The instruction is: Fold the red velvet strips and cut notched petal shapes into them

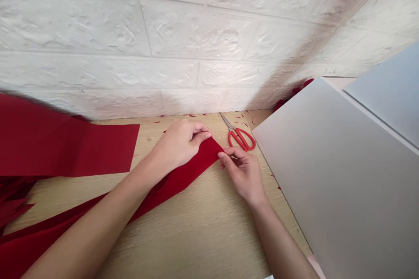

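Observation:
A long strip of dark red fabric [193, 168] runs from the lower left up to the middle of the table, partly folded along its length. My left hand [183, 144] pinches the upper corner of its far end between thumb and fingers. At the other corner of that end, my right hand [242, 168] grips the edge between thumb and forefinger. The end between the two hands is stretched fairly straight. Just beyond my right hand lie red-handled scissors [240, 135], their blades pointing to the wall. My left forearm hides part of the strip.
A wide red sheet [108, 148] lies at the left, with more red pieces [15, 209] below it. A large pale box or panel [330, 157] stands at the right. Small red scraps cover the back of the wooden table [196, 235], against a white brick-patterned wall [196, 30].

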{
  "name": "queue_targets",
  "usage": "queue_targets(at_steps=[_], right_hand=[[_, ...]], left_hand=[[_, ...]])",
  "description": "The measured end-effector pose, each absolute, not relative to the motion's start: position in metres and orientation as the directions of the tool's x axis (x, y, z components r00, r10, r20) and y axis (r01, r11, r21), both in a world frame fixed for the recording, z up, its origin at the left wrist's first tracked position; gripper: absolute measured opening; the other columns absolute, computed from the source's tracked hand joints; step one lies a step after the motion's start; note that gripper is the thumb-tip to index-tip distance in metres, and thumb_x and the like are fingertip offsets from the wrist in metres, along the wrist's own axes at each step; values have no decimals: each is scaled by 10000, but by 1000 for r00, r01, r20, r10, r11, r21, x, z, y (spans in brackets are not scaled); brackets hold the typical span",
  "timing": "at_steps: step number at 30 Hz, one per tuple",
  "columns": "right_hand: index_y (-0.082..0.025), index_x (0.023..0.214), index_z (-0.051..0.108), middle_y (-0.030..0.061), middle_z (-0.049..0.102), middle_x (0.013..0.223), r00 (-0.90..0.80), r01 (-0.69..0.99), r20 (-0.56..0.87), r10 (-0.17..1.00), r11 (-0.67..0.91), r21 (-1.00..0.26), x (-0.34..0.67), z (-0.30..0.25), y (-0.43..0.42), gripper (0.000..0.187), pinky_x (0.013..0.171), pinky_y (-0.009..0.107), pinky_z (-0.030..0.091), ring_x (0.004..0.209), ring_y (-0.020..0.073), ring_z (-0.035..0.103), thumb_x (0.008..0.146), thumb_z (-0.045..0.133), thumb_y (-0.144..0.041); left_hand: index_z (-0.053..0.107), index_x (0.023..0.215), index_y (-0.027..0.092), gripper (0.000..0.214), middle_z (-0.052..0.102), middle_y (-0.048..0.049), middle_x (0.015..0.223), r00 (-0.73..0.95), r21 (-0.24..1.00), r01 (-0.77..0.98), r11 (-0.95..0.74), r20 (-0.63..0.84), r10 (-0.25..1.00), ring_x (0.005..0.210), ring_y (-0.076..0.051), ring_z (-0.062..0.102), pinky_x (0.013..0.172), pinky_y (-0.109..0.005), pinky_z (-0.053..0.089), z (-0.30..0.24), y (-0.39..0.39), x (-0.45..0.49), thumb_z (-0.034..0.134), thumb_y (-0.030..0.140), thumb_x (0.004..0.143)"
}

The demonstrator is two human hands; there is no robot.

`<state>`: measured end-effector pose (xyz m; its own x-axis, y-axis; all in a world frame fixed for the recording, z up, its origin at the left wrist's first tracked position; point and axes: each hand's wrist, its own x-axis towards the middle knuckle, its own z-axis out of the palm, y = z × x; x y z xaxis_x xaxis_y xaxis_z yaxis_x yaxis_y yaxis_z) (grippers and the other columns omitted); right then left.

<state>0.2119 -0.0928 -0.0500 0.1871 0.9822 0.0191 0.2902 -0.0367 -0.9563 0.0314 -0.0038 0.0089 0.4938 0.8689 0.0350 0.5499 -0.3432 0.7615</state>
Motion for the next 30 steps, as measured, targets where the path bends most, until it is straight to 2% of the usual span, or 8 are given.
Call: queue_targets(at_steps=[5, 8, 11, 13, 15, 20, 26, 30], right_hand=[[-208, 718, 668, -14, 607, 580, 237, 199, -23, 971, -71, -977, 212, -48, -89, 274, 498, 261, 449, 507, 130, 545, 813, 716, -460], [-206, 745, 675, -1, 654, 651, 240, 204, 4, 971, -46, -978, 205, -47, -89, 255, 492, 258, 470, 518, 126, 566, 822, 705, -447], [-201, 779, 689, 17, 693, 708, 221, 250, 23, 975, -33, -968, 201, -47, -91, 235, 495, 261, 493, 531, 130, 590, 843, 689, -426], [-200, 801, 692, 21, 698, 718, 213, 281, 64, 975, 1, -960, 201, -49, -94, 211, 517, 263, 507, 549, 134, 608, 865, 678, -400], [-204, 825, 696, 25, 701, 745, 202, 314, 137, 970, 68, -947, 203, -51, -97, 174, 561, 268, 525, 589, 138, 628, 884, 669, -365], [-223, 877, 710, 24, 701, 779, 151, 362, 252, 956, 184, -914, 206, -55, -100, 128, 657, 289, 557, 654, 147, 648, 922, 643, -322], [-215, 978, 700, 41, 712, 871, 170, 277, 179, 969, 128, -952, 205, -51, -101, 220, 615, 270, 554, 659, 144, 652, 930, 623, -416], [-201, 883, 672, 7, 650, 720, 186, 159, 125, 974, 96, -983, 203, -42, -98, 300, 532, 248, 529, 558, 123, 604, 930, 594, -487]], left_hand=[[682, 899, 199, 253, 761, -29, 840, 348, 843, 507, -180, -9, 938, 791, -190, 711, 770, -318, 537, 21, 2, 18, 514, 379, 955], [675, 1018, 205, 298, 757, -59, 1064, 413, 791, 569, -226, -36, 910, 969, -229, 704, 850, -355, 538, 24, -3, 17, 514, 446, 953], [603, 1258, 223, 478, 656, -84, 1337, 497, 762, 585, -279, -64, 866, 1155, -265, 646, 928, -378, 523, 22, -11, 20, 538, 555, 920], [579, 1303, 233, 557, 626, -83, 1381, 556, 752, 590, -295, -114, 823, 1187, -273, 627, 947, -379, 510, 19, -13, 22, 545, 612, 895], [621, 1231, 234, 534, 672, -74, 1299, 622, 732, 598, -326, -168, 765, 1126, -269, 647, 916, -367, 506, 16, -13, 23, 543, 634, 885], [698, 947, 218, 425, 736, -19, 906, 686, 727, 586, -358, -208, 697, 804, -205, 649, 711, -308, 464, 13, -9, 27, 469, 576, 936], [718, 804, 206, 359, 651, 17, 672, 639, 763, 566, -313, -166, 751, 609, -151, 537, 561, -269, 370, 22, -10, 34, 501, 468, 916], [700, 756, 205, 312, 647, 12, 648, 658, 726, 582, -366, -156, 736, 588, -154, 552, 560, -267, 375, 35, -6, 37, 541, 440, 886]])
